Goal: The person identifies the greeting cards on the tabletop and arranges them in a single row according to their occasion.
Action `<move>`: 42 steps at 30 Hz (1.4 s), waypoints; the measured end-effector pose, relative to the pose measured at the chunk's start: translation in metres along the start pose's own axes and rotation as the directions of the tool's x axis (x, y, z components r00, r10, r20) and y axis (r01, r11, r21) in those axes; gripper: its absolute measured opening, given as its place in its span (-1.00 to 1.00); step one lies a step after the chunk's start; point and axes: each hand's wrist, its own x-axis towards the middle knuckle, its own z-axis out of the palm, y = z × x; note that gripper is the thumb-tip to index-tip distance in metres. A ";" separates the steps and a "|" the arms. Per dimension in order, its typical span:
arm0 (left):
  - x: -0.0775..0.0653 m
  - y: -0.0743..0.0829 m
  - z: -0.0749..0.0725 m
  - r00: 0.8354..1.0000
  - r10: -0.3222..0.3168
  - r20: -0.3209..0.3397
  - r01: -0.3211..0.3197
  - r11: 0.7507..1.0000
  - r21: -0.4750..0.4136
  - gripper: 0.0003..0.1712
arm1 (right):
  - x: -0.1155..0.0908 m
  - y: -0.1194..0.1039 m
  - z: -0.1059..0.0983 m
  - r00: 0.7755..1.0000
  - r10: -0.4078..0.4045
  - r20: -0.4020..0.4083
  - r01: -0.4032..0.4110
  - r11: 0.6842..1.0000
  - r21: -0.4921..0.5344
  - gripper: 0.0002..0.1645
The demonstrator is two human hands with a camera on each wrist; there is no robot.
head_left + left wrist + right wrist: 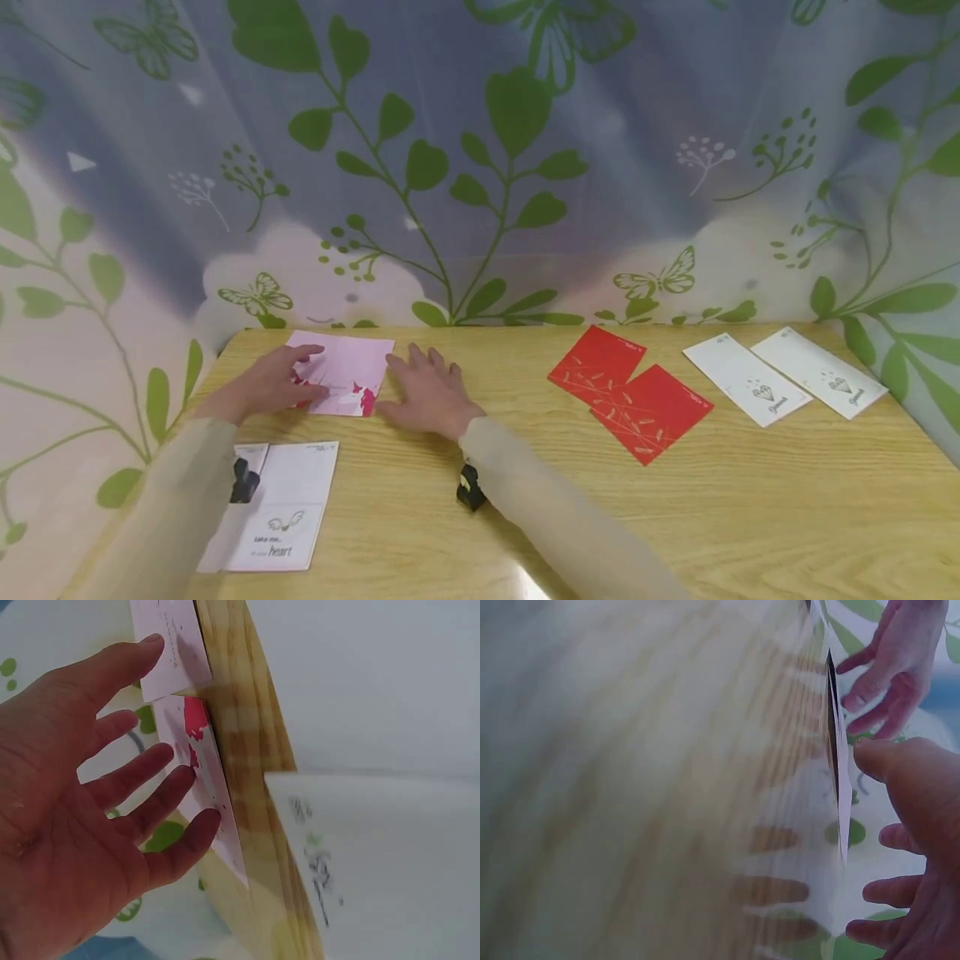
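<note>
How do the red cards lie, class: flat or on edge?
Flat: in the head view, the red cards show broad faces on the table.

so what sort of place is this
Probably an indoor tabletop workspace, perhaps in a home: a wood-grain table in front of a leaf-and-butterfly-print curtain, with pink printed paper and red printed cards laid out on it.
</note>
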 end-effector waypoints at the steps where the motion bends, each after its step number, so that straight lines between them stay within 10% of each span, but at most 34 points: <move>1: 0.001 0.002 0.000 1.000 -0.011 0.017 0.012 1.000 -0.006 -0.09 | 0.001 0.002 0.000 1.000 0.002 0.000 -0.002 1.000 0.007 -0.09; 28: 0.049 0.056 0.001 0.981 -0.085 0.176 0.071 0.994 0.087 0.03 | 0.020 0.033 -0.026 0.992 0.098 0.077 -0.092 0.993 -0.077 0.18; 42: 0.049 0.065 0.010 0.998 0.054 0.011 -0.051 0.984 -0.170 -0.32 | 0.021 0.038 -0.025 0.993 0.119 0.021 -0.120 0.992 0.032 0.16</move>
